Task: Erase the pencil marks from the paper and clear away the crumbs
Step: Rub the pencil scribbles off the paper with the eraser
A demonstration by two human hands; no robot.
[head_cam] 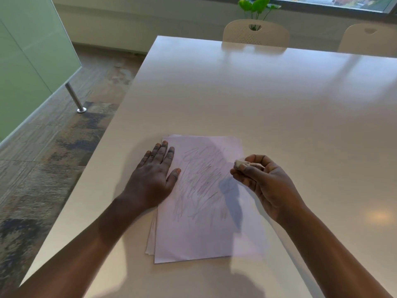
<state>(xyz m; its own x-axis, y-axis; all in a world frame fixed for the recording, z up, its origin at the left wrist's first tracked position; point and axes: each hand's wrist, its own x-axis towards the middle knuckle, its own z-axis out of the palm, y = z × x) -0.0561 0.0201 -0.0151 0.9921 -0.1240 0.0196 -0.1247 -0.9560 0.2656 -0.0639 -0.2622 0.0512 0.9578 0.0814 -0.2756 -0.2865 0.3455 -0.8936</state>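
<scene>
A small stack of white paper (206, 233) lies on the white table (279, 104) in front of me. Grey pencil scribbles (202, 181) cover the top sheet's upper middle. My left hand (152, 179) lies flat with straight fingers on the paper's left edge, thumb pointing toward the scribbles. My right hand (264, 183) hovers at the paper's right edge and pinches a small pale eraser (240, 163) between thumb and fingers. The eraser is just above the sheet, to the right of the marks. No crumbs are visible.
The table's left edge runs diagonally beside a patterned carpet floor (53, 158). Two cream chairs (255, 33) stand at the far side, with a green plant (257, 5) behind. A green glass partition (28, 61) with a metal post (75, 100) stands at left.
</scene>
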